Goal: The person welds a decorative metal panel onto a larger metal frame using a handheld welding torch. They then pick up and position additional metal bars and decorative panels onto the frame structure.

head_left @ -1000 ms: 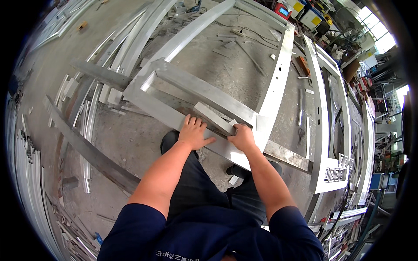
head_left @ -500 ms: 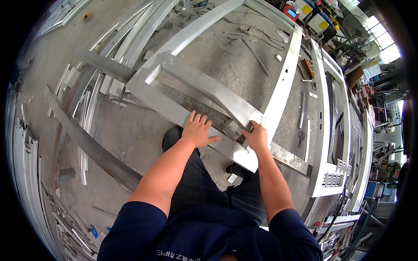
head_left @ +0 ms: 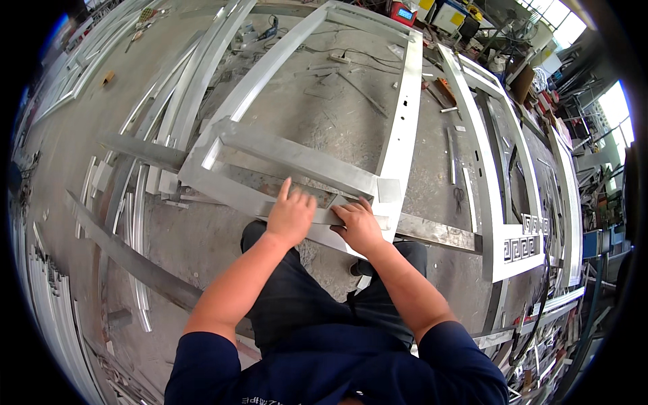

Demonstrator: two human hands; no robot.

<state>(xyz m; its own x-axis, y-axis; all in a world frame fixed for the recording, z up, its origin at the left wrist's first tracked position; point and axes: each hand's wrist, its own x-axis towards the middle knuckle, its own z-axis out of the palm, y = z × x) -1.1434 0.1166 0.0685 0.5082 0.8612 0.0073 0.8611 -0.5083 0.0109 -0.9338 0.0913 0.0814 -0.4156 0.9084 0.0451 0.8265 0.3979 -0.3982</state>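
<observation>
A large silvery metal frame [head_left: 244, 140] of welded rectangular tubes lies in front of me, with a narrow rectangular opening at its near end. My left hand [head_left: 291, 217] is over the near rail [head_left: 229, 192], its fingers spread and a little blurred. Close beside it, my right hand [head_left: 359, 228] bends over the same rail near the right corner, thumb and fingers closing on a grey metal part whose shape I cannot make out. A dark steel bar [head_left: 440, 231] runs beneath the frame, out to the right.
To the right lies another frame [head_left: 466, 111] with a key-pattern panel [head_left: 520, 248]. Long metal tubes [head_left: 214, 64] and a flat steel strip [head_left: 128, 246] stretch along the left. Cables, a red device [head_left: 404, 13] and offcuts lie at the back.
My right hand has moved left from the frame's inner corner onto the near rail, next to my left hand. The left hand's fingers have shifted slightly, and the whole view has turned.
</observation>
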